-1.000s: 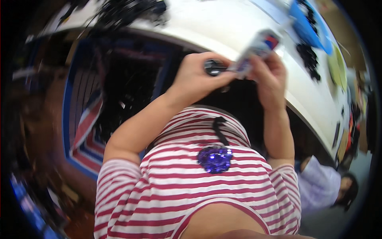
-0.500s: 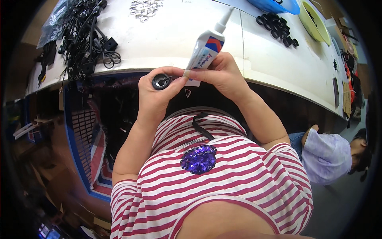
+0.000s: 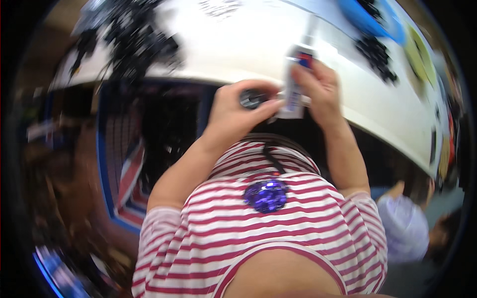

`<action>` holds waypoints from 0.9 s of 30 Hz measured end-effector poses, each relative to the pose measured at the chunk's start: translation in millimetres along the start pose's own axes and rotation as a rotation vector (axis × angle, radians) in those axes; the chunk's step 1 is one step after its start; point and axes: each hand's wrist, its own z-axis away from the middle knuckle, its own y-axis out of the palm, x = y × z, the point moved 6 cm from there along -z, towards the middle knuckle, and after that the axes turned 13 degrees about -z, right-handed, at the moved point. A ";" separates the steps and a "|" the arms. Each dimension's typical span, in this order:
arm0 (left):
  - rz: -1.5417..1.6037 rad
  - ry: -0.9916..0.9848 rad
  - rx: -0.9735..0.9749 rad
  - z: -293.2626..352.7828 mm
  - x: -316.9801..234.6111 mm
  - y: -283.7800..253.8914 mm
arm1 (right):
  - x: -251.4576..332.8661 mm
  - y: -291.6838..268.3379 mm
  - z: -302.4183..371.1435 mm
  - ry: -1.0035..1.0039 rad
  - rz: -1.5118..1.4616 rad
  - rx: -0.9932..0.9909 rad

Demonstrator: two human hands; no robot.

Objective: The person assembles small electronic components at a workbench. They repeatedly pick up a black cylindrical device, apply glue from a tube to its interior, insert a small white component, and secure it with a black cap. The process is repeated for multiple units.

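Observation:
In the blurred head view, my left hand [image 3: 231, 109] is closed around a small black round piece [image 3: 252, 99], its ring-shaped end facing up. Beside it, my right hand [image 3: 322, 92] grips a white glue tube [image 3: 293, 97] with a red and blue print and a long pointed nozzle. The tube stands nearly upright, nozzle toward the far side. Its flat lower end is close to my left fingertips; whether they touch it I cannot tell. Both hands are just in front of the white table's [image 3: 238, 49] near edge.
Black cables [image 3: 134, 39] lie heaped at the far left, near silver rings [image 3: 218, 7]. Black rings [image 3: 377, 58] lie at the right by a blue basin [image 3: 395, 30] and a yellow-green basin [image 3: 430, 69]. A blue crate [image 3: 104, 174] stands left; another person [image 3: 402, 231] is at the right.
Both hands have shifted right in the picture. My right hand has moved up the tube, which is now more upright, and has drawn apart from my left hand. The whole view has shifted and blurred.

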 end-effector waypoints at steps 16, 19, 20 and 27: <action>0.064 0.061 -0.130 -2.2 20.8 -24.7 | -21.6 27.9 9.4 0.053 0.209 0.071; -0.001 0.039 -0.073 -3.3 19.3 -24.3 | -11.8 36.2 8.7 -0.070 0.362 0.108; 0.051 0.024 -0.082 -4.6 19.7 -24.7 | -9.3 38.8 6.2 -0.110 0.373 0.131; 0.143 -0.014 -0.057 -6.2 22.0 -29.0 | -4.3 45.3 4.8 -0.248 0.465 0.138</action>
